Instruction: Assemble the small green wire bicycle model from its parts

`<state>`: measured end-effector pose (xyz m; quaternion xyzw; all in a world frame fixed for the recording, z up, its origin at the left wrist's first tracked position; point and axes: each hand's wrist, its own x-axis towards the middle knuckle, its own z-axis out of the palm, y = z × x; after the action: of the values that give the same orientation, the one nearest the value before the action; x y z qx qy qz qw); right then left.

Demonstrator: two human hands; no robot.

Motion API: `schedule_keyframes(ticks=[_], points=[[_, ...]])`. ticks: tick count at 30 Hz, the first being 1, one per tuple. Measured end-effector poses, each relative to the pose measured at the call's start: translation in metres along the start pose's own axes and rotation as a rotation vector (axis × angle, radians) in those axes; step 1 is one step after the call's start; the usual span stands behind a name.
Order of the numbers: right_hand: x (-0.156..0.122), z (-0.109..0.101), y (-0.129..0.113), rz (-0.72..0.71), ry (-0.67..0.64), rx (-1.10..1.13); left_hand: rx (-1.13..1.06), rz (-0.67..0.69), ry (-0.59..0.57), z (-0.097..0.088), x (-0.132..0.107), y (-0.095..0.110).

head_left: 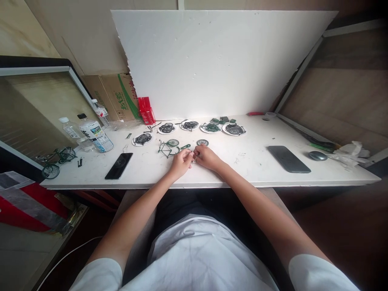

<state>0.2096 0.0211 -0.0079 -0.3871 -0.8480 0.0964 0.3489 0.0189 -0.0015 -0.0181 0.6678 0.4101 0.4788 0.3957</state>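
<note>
My left hand (181, 162) and my right hand (206, 157) meet on the white table (242, 169), fingers curled together around a small part too tiny to name. Just beyond my left hand lies a partly built green miniature bicycle (169, 147) with one wheel on it. A loose small wheel (202, 142) lies just above my right hand. Several white dishes with dark and green parts (190, 125) stand in a row behind.
A black phone (119, 165) lies at the left, another dark phone (288, 159) at the right beside a grey mouse (317, 155). Water bottles (96, 135) and a finished green bicycle model (56, 161) stand at the far left. A white board (218, 60) leans behind.
</note>
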Motion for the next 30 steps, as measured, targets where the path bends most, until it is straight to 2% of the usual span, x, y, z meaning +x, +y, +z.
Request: schedule_keyframes(ticks=[9,17,22,26,30], points=[[0.001,-0.011,-0.012,0.038,0.052,0.034,-0.102,0.003,0.147,-0.002,0.003,-0.001],[0.001,-0.008,-0.005,0.045,0.14,0.08,-0.092,0.022,0.189,-0.005,0.003,0.0],[0.0,-0.007,-0.006,0.047,0.073,0.008,-0.078,0.046,0.232,-0.006,0.002,-0.002],[-0.002,-0.006,-0.005,0.006,-0.035,-0.016,-0.04,0.065,0.267,-0.006,0.004,-0.008],[-0.002,-0.005,-0.005,-0.025,-0.053,0.004,0.005,0.087,0.284,-0.007,0.005,-0.013]])
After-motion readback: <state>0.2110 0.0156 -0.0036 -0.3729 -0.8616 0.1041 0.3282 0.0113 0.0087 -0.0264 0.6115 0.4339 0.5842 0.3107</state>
